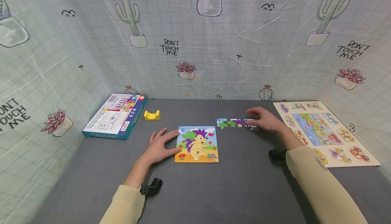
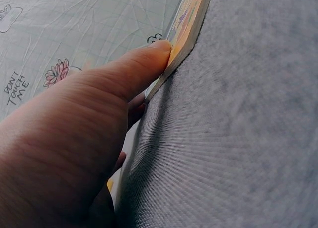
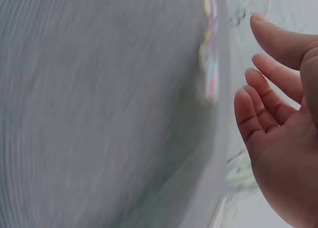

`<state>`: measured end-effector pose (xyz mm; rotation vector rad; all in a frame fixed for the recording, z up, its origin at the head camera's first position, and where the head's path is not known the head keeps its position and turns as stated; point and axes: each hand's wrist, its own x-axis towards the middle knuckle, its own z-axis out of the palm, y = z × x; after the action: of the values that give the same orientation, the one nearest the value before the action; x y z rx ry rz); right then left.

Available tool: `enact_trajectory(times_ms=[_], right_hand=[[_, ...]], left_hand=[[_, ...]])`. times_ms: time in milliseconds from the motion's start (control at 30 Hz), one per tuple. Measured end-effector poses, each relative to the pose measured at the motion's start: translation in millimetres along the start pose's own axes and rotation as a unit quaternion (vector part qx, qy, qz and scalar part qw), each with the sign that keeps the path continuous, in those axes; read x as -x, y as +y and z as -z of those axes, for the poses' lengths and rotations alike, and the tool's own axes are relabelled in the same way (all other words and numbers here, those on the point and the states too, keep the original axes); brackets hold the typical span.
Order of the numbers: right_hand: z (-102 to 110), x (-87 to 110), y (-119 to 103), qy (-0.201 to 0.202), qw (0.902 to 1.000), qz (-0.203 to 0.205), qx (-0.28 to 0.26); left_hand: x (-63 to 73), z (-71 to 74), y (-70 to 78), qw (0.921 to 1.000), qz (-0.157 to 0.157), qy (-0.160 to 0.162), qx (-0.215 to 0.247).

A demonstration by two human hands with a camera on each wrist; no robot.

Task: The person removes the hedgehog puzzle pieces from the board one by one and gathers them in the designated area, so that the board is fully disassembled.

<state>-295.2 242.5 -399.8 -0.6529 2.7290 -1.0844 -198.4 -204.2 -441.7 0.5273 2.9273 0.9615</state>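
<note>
A square hedgehog puzzle board (image 1: 197, 145) lies flat on the grey table. My left hand (image 1: 160, 146) rests at its left side, thumb and index finger touching its edge, the other fingers spread. In the left wrist view the thumb (image 2: 144, 61) presses near the corner of the board. Several loose jigsaw pieces (image 1: 236, 123) lie in a row behind the board to the right. Over the right end of this row is my right hand (image 1: 266, 119). Its fingers (image 3: 263, 101) are relaxed and gently bent, with nothing between them and the thumb in the right wrist view.
At the back left lies a flat box (image 1: 115, 116) with a yellow curved block (image 1: 152, 115) beside it. A cream picture board (image 1: 325, 134) lies on the right, partly behind the right forearm. Patterned cloth (image 1: 213, 47) surrounds the table at the back and sides.
</note>
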Motion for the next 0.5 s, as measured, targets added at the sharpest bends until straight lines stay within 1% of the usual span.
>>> enact_trajectory(times_ms=[100,200,333,500], right_hand=[[-5.8,-3.0,-15.4,0.006,0.9998,0.019,-0.008],[-12.9,-6.9,-29.4,0.003,0.9992,0.032,-0.022],[-22.8,-13.0,-42.0,-0.003,0.9989,0.035,-0.032],[-36.1,-19.9,-55.7,0.000,0.9985,0.035,-0.042]], left_hand=[[0.3,-0.1,0.0,1.0000,0.003,-0.001,-0.002],[0.6,-0.4,0.5,1.0000,0.003,-0.002,-0.003],[0.6,-0.3,1.6,1.0000,0.003,-0.002,-0.002],[0.2,0.5,2.4,1.0000,0.001,-0.003,-0.003]])
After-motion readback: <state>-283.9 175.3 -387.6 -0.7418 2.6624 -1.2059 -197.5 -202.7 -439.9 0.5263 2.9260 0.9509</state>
